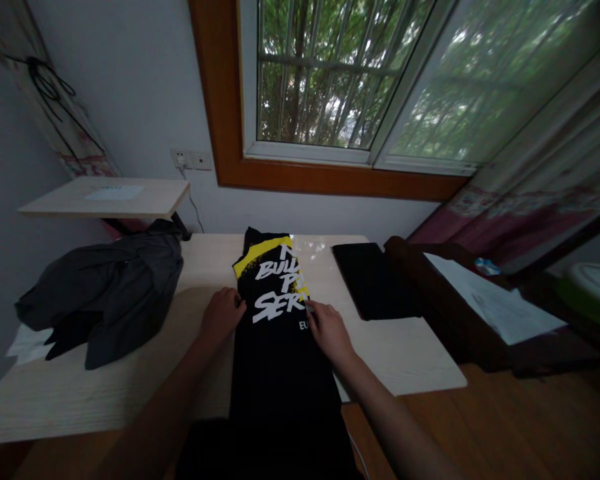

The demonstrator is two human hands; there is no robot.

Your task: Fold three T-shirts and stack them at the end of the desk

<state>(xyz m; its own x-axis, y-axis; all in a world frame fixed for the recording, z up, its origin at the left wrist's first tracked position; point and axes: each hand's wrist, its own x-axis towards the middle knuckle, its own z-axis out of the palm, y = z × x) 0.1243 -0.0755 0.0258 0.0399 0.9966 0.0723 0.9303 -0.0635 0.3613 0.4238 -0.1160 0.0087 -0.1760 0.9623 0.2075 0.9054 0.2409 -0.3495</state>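
A black T-shirt (280, 367) with a yellow band and white lettering lies on the pale wooden table, folded into a long narrow strip. Its near end hangs toward my body over the table's front edge. At its left edge, my left hand (223, 313) is closed with curled fingers on the cloth. My right hand (331, 331) pinches the opposite edge, just beside the lettering. Part of the print is cut off at the right fold. The fingertips of both hands are partly hidden.
A heap of dark grey clothing (125, 287) lies left, below a small raised shelf (105, 197). To the right sits a flat black item (375, 280), perhaps folded cloth. Beyond it, white paper (490, 300) rests on a dark brown surface. A window is behind the table (405, 357).
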